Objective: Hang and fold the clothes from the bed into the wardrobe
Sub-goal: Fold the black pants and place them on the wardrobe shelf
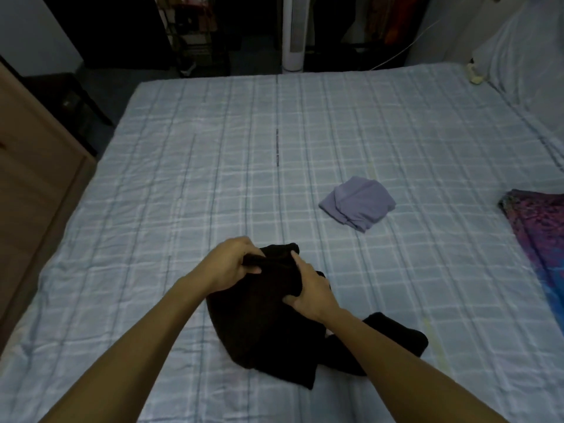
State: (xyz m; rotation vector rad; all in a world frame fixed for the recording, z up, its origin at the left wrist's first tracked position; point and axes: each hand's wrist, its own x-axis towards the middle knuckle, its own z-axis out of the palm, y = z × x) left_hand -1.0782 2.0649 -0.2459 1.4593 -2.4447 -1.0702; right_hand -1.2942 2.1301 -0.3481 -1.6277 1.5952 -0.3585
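Observation:
A black garment [268, 328] lies bunched on the near middle of the bed [213, 166], which has a pale blue checked cover. My left hand [232, 264] grips its far upper edge, fingers curled round a fold. My right hand [311, 291] pinches the cloth just to the right, thumb pressed into the fabric. A folded lilac garment [358, 203] rests farther off to the right. A purple and blue patterned cloth [540, 239] lies at the bed's right edge.
A wooden cabinet [33, 184] stands along the left side of the bed. Beyond the far edge are a dark shelf rack [195, 35], a white tower fan [294, 32] and hanging clothes [393, 19]. A pillow [525, 56] sits at the far right.

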